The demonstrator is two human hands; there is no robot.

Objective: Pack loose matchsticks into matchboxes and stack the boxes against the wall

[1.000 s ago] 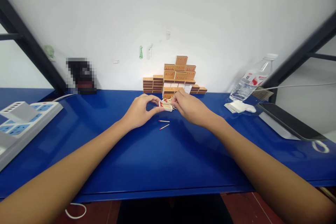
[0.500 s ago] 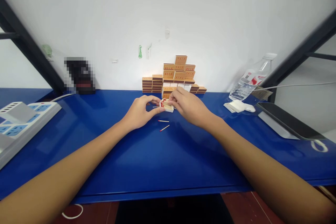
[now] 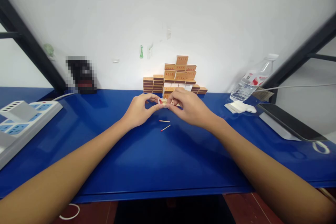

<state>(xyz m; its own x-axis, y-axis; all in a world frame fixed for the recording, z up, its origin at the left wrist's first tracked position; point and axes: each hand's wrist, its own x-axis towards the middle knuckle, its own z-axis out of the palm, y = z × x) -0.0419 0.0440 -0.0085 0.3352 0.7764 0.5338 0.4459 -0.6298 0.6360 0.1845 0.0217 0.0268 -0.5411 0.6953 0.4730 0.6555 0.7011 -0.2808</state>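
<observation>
My left hand [image 3: 138,110] and my right hand [image 3: 188,106] meet over the blue table [image 3: 157,157], fingers pinched together. Between them they hold a small open matchbox tray [image 3: 165,102] with red-tipped matches in it; most of it is hidden by my fingers. Two loose matches [image 3: 165,125] lie on the table just in front of the hands. Behind the hands a pile of orange matchboxes [image 3: 174,76] stands stacked against the white wall.
A white power strip [image 3: 18,119] lies at the far left. At the right are a plastic water bottle [image 3: 250,81], a small white object [image 3: 240,106] and a dark tablet [image 3: 291,121]. A blurred dark object [image 3: 81,75] stands at the back left.
My right hand has closed in onto the match tray, so both hands now pinch it and cover more of it. The loose matches have not moved.
</observation>
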